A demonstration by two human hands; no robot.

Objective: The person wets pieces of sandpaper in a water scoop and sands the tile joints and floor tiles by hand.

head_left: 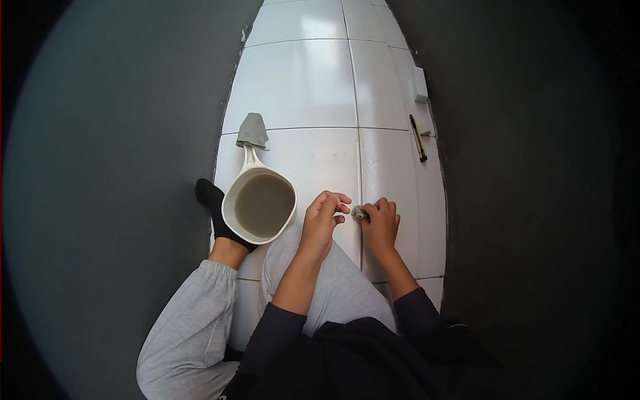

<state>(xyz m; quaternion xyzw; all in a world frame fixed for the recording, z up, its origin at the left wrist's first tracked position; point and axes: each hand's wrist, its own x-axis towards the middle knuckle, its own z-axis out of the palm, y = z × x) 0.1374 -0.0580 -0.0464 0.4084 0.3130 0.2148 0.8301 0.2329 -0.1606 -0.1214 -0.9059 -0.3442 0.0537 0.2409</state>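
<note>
Dipper (229, 212) sits near the white tiles' (310, 157) left edge, slim black tool (419, 139) near the right; I see left hand (323, 223) half-open, right hand (381, 225) pinching a grey lump (359, 213).

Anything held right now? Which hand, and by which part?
Right hand: small grey piece, gripped in the fingers at its right side, left end sticking out. Left hand: nothing visibly held.

Glossy tiles (287, 83) up the middle, smooth and throwing back light! Smooth pale plastic on the left, that's the dipper (229, 208), with matt, cloth-like grey covering (252, 131) its handle. Soft, brushed-looking fabric on the trousers (193, 313); matt black knit, the sock (217, 207).
</note>
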